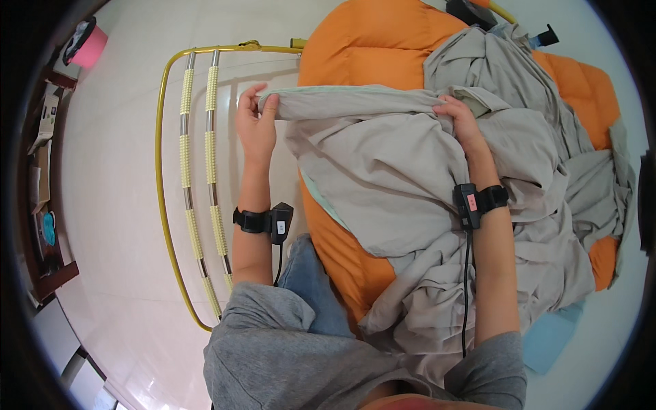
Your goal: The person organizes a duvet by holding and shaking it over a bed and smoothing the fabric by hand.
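A grey fabric sheet with a pale green edge (pixel 400 169) lies rumpled over an orange padded cushion (pixel 379 56). My left hand (pixel 260 120) grips one end of the sheet's folded edge between thumb and fingers, out past the cushion's left side and above the floor. Farther right, my right hand (pixel 461 118) pinches the same edge over the cushion. Between them the edge strip is stretched nearly straight. The rest of the sheet falls in loose creases towards me and off to the right.
Left of the cushion stands a yellow metal tube frame (pixel 160 154) with two beaded roller bars (pixel 210 148). A pink bin (pixel 91 47) is at the upper left, near dark shelving (pixel 56 277). A light blue flat item (pixel 551 341) lies at the lower right.
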A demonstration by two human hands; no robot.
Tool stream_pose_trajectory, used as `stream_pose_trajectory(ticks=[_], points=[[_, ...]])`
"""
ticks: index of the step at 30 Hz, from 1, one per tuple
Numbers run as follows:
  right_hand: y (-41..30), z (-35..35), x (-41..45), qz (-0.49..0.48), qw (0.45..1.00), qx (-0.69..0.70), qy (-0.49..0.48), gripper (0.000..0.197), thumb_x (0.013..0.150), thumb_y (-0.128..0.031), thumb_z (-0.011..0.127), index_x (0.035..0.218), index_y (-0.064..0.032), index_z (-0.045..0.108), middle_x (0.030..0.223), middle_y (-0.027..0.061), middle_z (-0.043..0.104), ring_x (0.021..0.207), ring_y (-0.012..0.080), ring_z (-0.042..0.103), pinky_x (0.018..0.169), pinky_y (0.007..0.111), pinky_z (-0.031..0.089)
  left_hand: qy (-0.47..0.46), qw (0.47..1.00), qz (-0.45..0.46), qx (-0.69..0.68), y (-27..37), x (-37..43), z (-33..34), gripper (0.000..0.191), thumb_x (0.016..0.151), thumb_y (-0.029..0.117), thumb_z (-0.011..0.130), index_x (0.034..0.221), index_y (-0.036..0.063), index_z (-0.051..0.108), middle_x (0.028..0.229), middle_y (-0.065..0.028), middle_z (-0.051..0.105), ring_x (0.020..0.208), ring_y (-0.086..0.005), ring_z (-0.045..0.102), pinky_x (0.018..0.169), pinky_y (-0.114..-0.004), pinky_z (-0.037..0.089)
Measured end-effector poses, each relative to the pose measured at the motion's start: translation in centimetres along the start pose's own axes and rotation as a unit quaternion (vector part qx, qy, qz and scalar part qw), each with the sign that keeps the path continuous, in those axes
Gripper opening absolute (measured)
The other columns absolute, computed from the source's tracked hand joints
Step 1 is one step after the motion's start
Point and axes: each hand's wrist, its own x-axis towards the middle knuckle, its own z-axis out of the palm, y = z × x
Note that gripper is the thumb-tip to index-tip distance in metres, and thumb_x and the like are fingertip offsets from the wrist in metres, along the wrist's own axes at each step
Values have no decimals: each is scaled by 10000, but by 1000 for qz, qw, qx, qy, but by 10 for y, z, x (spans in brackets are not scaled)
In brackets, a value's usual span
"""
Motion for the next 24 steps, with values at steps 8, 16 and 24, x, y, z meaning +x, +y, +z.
stream_pose_trajectory(ticks=[8, 16, 24], points=[[-1, 3, -3, -34, 999, -35, 12, 110, 684, -108, 575, 770, -41, 558, 761, -16, 541, 725, 84, 482, 670, 194, 368, 0, 996, -22, -91, 3, -8, 11, 73, 863, 84, 510, 883, 59, 444, 755, 36, 433, 679, -50, 389, 642, -189, 357], [-2, 8, -8, -23, 998, -22, 61, 313, 685, -137, 598, 920, 67, 557, 885, 58, 563, 839, 129, 493, 754, 215, 378, -240, 969, -67, -3, 43, -16, 49, 109, 825, 151, 570, 815, 60, 510, 724, 42, 460, 640, -20, 384, 544, -177, 309], [4, 12, -7, -37, 996, -30, 81, 240, 699, -150, 602, 857, 27, 562, 798, 35, 558, 755, 111, 488, 680, 217, 383, -290, 910, 28, 295, 96, -8, 141, 288, 705, 238, 677, 806, 11, 530, 689, -95, 547, 594, -194, 515, 545, -293, 400]])
